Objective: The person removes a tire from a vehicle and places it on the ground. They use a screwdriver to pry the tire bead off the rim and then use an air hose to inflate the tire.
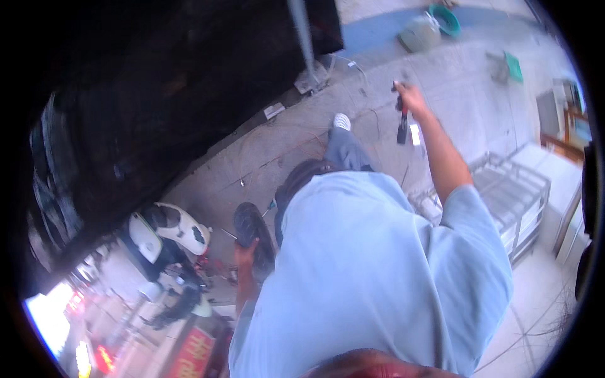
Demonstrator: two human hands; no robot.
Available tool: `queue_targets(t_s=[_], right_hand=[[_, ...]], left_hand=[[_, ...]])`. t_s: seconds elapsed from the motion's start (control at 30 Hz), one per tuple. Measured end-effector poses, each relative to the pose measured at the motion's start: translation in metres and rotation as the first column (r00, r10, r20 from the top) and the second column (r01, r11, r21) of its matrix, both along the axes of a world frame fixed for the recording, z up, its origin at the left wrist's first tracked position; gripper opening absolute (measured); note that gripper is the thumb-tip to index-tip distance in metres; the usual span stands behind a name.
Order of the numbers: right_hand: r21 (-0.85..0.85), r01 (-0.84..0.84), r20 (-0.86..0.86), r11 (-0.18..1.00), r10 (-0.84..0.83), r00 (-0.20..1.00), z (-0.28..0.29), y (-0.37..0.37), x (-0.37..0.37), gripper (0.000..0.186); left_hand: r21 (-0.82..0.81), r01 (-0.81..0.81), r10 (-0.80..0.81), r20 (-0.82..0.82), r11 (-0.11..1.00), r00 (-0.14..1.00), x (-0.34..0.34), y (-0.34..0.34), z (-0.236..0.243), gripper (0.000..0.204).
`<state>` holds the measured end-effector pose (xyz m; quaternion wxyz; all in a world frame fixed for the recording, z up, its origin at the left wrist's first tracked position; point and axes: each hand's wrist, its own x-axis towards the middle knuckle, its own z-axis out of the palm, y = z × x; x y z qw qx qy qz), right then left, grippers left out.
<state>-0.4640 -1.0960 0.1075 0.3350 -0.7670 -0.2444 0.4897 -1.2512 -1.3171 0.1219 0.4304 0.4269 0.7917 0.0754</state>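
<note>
My right hand (413,99) is stretched out over the floor, its fingers closed round what looks like a hammer (402,131). A red stretch of handle shows, with a dark, blocky end hanging down. Close to my body on the left, my left hand (246,253) grips the side of a black, treaded tire (251,222). A thin metal rod (229,234) sticks out beside those fingers; whether the hand also holds it, I cannot tell. My blue shirt hides much of the tire. Past it, my foot (341,121) rests on the floor.
A large dark panel (157,82) fills the upper left, by a metal post (302,34). White-and-black motorbike parts (183,230) stand at left. A wire rack (513,192) is at right. Far off are a green basin (445,20), a sack (419,34) and a green dustpan-like thing (513,67).
</note>
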Motion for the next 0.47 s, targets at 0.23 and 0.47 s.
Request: queue_targets(t_s=[0.23, 0.47], right_hand=[[0.042, 0.196, 0.120, 0.980, -0.200, 0.972, 0.071, 0.034, 0.160, 0.044], [0.105, 0.180, 0.048, 0.978, -0.186, 0.981, 0.091, 0.147, 0.286, 0.055]], left_hand=[[-0.186, 0.342, -0.372, -0.155, 0.921, 0.915, 0.182, 0.161, 0.033, 0.084], [-0.388, 0.415, -0.459, -0.024, 0.823, 0.888, 0.375, 0.310, -0.016, 0.079]])
